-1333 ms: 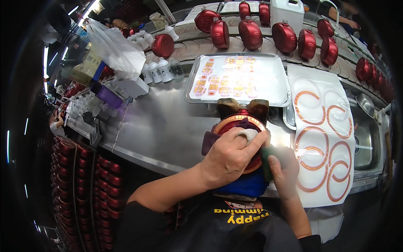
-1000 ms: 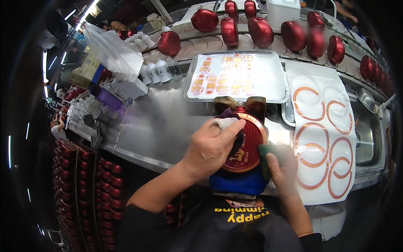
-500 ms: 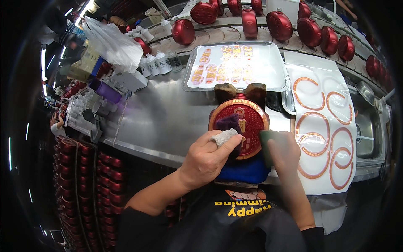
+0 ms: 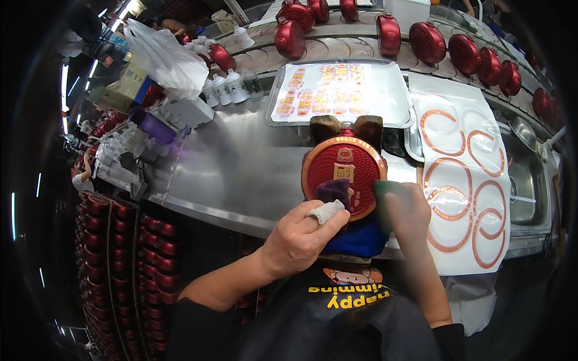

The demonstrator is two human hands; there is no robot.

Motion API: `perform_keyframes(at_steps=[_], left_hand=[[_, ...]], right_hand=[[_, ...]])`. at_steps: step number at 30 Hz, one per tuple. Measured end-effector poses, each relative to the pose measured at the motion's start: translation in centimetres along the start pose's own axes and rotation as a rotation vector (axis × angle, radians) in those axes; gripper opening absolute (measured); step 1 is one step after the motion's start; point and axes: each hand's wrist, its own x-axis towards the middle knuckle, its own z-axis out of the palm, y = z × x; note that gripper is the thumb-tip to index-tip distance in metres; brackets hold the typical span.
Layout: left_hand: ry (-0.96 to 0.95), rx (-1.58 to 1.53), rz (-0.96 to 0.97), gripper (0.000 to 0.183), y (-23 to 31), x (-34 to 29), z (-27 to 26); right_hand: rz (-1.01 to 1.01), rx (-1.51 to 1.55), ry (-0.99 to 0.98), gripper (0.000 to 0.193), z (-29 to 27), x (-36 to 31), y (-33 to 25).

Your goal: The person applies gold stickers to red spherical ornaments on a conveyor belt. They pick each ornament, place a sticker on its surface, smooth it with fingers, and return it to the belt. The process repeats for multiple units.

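Note:
A round, flat red bottle [image 4: 363, 157] with a gold-orange ring around its face leans neck-away against a dark two-pronged rest [image 4: 368, 129]. Folded blue cloth [image 4: 361, 242] lies beneath it. Closed around a dark purple cloth [image 4: 332, 190], my left hand [image 4: 296, 239] presses it on the lower part of the bottle's face; white wrapping covers one of its fingers. My right hand [image 4: 410, 216], blurred, grips a flat green pad [image 4: 382, 195] beside the bottle's right edge. Whether the pad touches the bottle I cannot tell.
Behind the bottle sits a metal tray [image 4: 274, 122] with sheets of gold decals. Clear sheets of orange ring decals [image 4: 447, 207] lie to the right, by a sink [image 4: 530, 201]. Red bottles [image 4: 427, 43] stand on a curved conveyor [image 4: 337, 46]. White bottles [image 4: 236, 87] are at left.
My left hand has slid the purple cloth down the bottle's face, uncovering gold characters in the middle. On the conveyor the red bottles have shifted to the right. My right hand stays near the bottle's edge.

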Motion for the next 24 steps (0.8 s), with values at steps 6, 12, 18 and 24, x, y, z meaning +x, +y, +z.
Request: perform_keyframes(at_steps=[6,12,18,24], left_hand=[[0.010,0.031,0.034,0.043,-0.6,1.5,0.0],[0.107,-0.006,-0.068,0.046,-1.9,2.5,0.3],[0.044,0.000,0.070,0.049,-3.9,6.1,1.2],[0.049,-0.145,-0.045,0.039,-7.8,9.0,1.1]], right_hand=[[-0.031,-0.016,-0.016,0.029,-0.1,0.2,0.2],[-0.003,0.033,-0.037,0.031,-0.2,-0.1,0.5],[0.016,0.073,-0.033,0.032,-0.1,-0.3,0.7],[0.016,0.072,-0.029,0.032,-0.1,-0.2,0.9]])
